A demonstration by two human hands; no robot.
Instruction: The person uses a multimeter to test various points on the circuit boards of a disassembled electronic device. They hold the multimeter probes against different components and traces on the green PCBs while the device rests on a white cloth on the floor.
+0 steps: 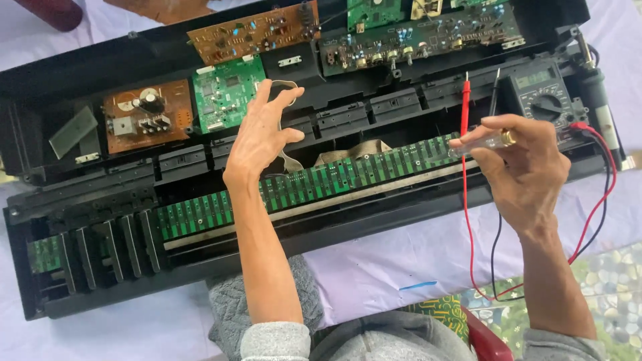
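An opened black keyboard chassis (pixel 321 230) lies across the cloth in front of me. A long green contact board (pixel 348 172) runs along its middle. My left hand (pixel 264 134) hovers above the chassis with fingers spread, fingertips on a grey ribbon cable (pixel 286 85) that loops down to the long board. My right hand (pixel 528 167) grips a clear-handled screwdriver (pixel 485 142) whose tip points at the right end of the green board. A red probe (pixel 465 107) and a black probe (pixel 495 93) stand just behind that hand.
A dark multimeter (pixel 542 97) rests at the chassis's right end, its red and black leads (pixel 471 254) trailing toward me. Brown boards (pixel 147 113) (pixel 251 30) and green boards (pixel 227 90) (pixel 418 33) sit in the back half. Several black keys (pixel 107 247) remain at the left. A soldering iron (pixel 598 100) lies far right.
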